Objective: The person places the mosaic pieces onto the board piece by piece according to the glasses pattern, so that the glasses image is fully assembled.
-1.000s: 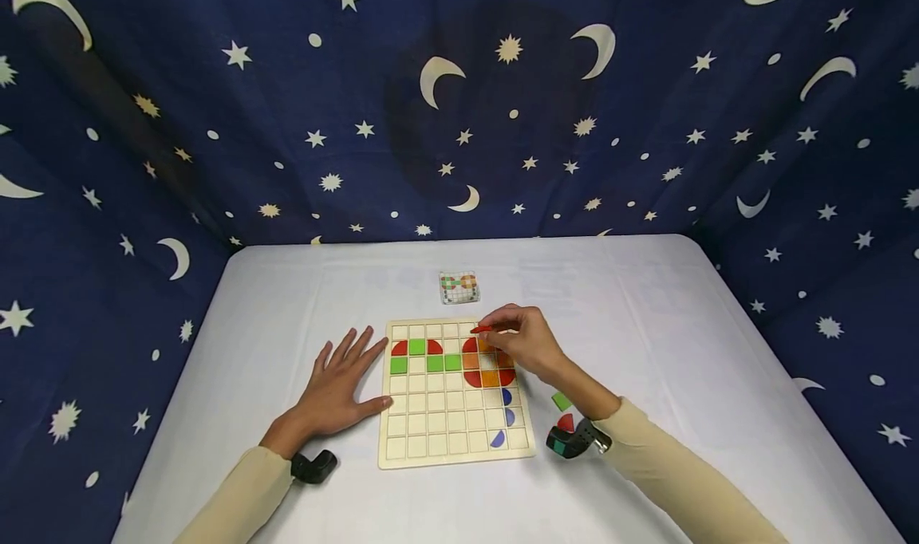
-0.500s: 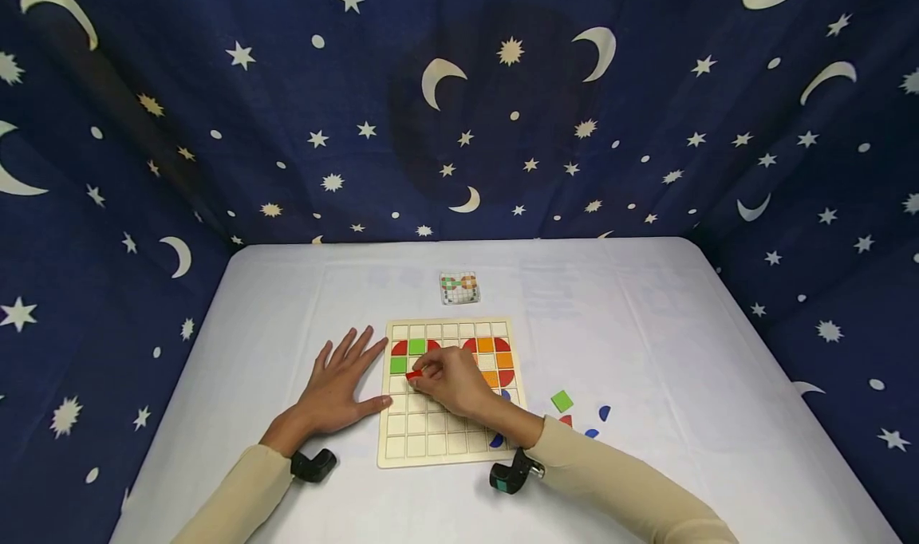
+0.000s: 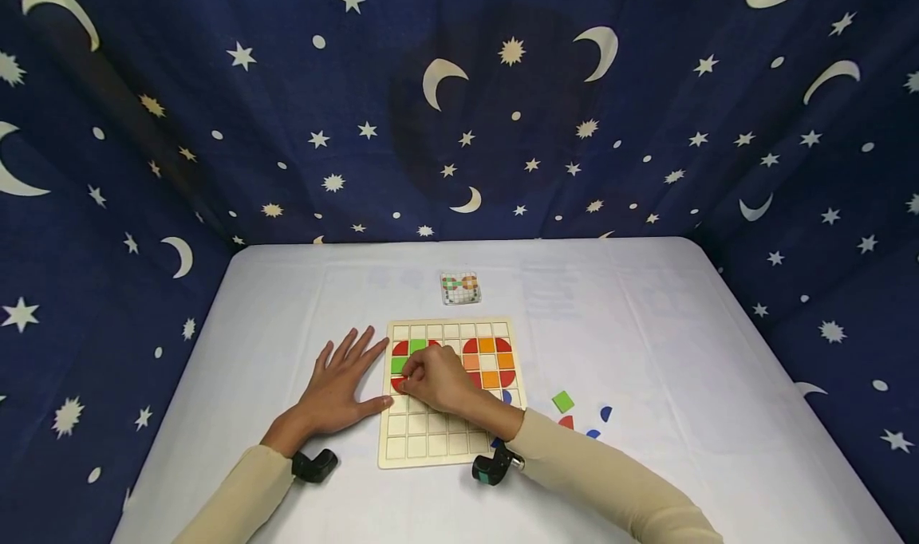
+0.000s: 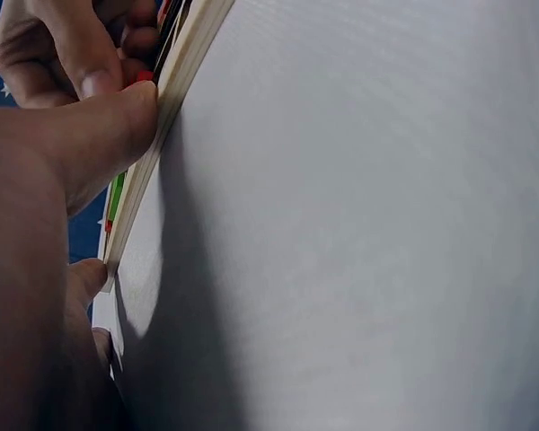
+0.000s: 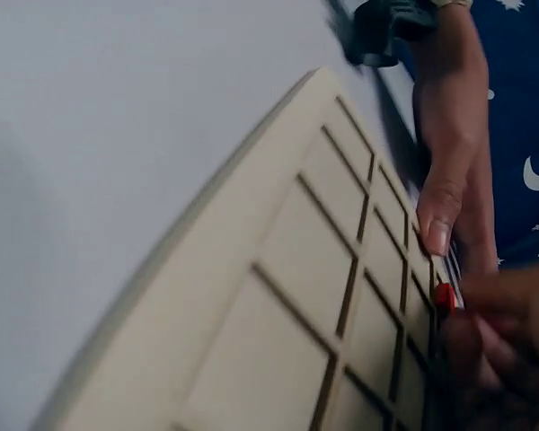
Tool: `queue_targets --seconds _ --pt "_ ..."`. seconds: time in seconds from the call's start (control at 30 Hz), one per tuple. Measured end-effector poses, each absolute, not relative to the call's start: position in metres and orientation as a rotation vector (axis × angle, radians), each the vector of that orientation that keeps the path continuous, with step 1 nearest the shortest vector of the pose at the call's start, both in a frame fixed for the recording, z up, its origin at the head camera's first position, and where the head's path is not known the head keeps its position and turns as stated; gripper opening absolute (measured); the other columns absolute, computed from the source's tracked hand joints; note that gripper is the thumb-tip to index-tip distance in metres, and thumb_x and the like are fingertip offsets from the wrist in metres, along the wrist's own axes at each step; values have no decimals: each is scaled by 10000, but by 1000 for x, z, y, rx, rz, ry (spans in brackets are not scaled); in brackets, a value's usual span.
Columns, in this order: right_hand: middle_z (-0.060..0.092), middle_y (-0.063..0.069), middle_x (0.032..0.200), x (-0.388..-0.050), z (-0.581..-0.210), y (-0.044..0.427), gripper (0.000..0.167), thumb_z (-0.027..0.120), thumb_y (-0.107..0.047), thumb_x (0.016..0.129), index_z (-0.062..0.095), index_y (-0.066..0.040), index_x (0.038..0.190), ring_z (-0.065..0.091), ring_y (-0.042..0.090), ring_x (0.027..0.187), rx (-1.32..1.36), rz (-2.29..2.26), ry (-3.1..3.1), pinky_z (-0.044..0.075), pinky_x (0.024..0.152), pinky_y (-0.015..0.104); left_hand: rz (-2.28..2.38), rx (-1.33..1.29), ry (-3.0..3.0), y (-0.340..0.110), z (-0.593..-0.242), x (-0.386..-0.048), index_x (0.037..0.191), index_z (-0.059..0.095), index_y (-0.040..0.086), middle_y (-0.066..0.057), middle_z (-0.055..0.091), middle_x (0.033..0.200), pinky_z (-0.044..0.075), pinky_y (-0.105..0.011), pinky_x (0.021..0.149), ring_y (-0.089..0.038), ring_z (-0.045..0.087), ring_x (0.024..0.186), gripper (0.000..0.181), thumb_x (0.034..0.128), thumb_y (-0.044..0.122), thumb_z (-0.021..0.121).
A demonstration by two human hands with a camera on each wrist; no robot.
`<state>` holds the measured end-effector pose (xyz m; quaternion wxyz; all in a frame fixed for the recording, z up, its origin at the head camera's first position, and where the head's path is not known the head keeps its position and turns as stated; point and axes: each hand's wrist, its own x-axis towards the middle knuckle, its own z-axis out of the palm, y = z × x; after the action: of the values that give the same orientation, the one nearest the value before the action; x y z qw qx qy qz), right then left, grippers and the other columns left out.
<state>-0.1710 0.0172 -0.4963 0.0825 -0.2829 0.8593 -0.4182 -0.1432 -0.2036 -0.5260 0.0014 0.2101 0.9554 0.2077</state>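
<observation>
A square wooden grid board [image 3: 431, 458] lies on the white table with coloured tiles in its cells. My right hand [image 3: 443, 380] reaches over its left half and pinches a red rounded-corner tile [image 3: 397, 384] at the left column, below a green square tile [image 3: 398, 364]. That red tile [image 5: 445, 298] shows at the fingertips in the right wrist view. Spread flat on the table, my left hand [image 3: 337, 388] touches the board's left edge with its thumb and a fingertip. My right hand covers some of the middle cells.
Beyond the board lies a small pattern card [image 3: 460, 288]. To the right are a loose green square [image 3: 563, 402], a red piece [image 3: 566, 422] and blue half-round pieces [image 3: 606, 413]. Red and orange tiles [image 3: 487, 344] form a ring at the board's upper right.
My right hand has carried the red tile from the board's upper right to its left column, where the tile now sits in or on a cell. The left hand has stayed still.
</observation>
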Motion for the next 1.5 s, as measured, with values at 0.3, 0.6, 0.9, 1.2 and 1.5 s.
queue_targets --seconds 0.3,0.6,0.9,1.2,1.5 --pt "626 -111 625 -171 -503 11 90 792 -112 821 750 -120 742 488 -67 543 -1106 -1032 2727 402 517 108 654 654 3001 -204 -524 -143 1553 317 172 -123 176 1621 16 -641 1104 -366 81 1476 908 834 604 665" --pt "596 -150 634 -170 -493 39 119 768 -175 858 728 -154 748 521 -39 563 -1002 -1076 2737 434 539 158 635 638 3005 -203 -526 -143 1554 317 184 -114 175 1623 7 -630 1112 -354 76 1479 926 821 633 661" --pt "580 -159 655 -156 -491 116 99 800 -168 825 721 -186 768 508 -24 549 -790 -1042 2895 441 506 214 663 636 3042 -201 -528 -142 1533 366 160 -142 228 1603 40 -644 1102 -376 119 1467 918 801 606 694" --pt "607 17 777 -133 -479 184 206 881 -113 707 748 -62 856 503 167 701 -342 -626 3051 440 624 316 660 646 3039 -200 -528 -142 1538 353 158 -139 218 1607 37 -645 1103 -377 116 1468 917 811 605 688" --pt "617 2 727 -125 -480 203 173 824 -14 700 745 -40 852 522 134 645 -272 -682 3019 479 566 281 647 636 3024 -199 -524 -141 1538 354 152 -137 210 1609 35 -643 1106 -369 100 1473 907 816 597 677"
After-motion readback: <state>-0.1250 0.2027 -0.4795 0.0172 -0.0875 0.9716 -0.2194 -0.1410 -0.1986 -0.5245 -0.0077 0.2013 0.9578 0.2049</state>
